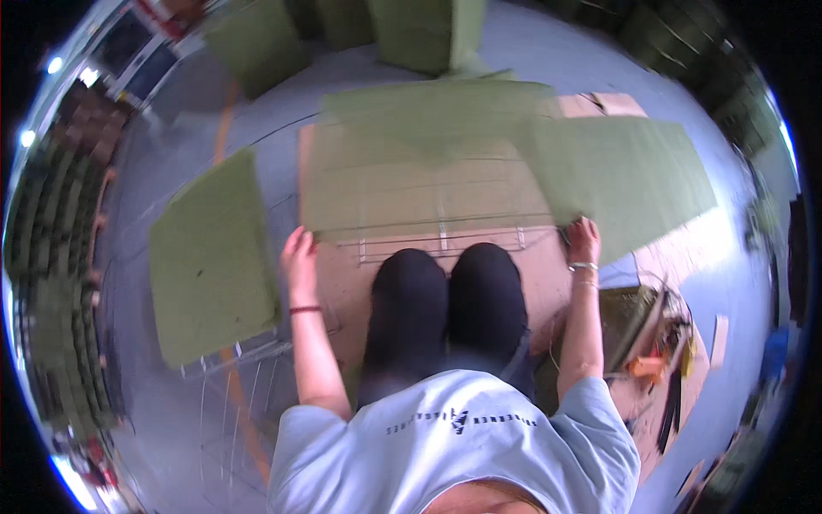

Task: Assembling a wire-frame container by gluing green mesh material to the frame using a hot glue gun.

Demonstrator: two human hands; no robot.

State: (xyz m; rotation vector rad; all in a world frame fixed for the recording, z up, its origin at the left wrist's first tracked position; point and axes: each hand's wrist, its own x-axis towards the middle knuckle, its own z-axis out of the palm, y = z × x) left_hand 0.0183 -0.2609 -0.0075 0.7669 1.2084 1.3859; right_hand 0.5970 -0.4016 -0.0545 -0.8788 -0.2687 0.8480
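A thin green sheet (428, 111), smeared by motion, stretches in front of my knees. Its near left corner is at the fingers of my left hand (300, 257), which look pinched together. On the other side, my right hand (584, 242) has its fingers closed at the near right corner, beside a larger green panel (629, 176). Through the blurred sheet shows a thin wire frame (443, 238) with pale cross strips. The frame lies on brown cardboard (342, 283).
To the left, a green panel (214, 265) rests on wire frames (244, 377). At right are pliers-like orange-handled tools (646, 367) and a dark green bundle (625, 313). Green bales (415, 34) stand at the back; stacked green goods (51, 223) line the far left.
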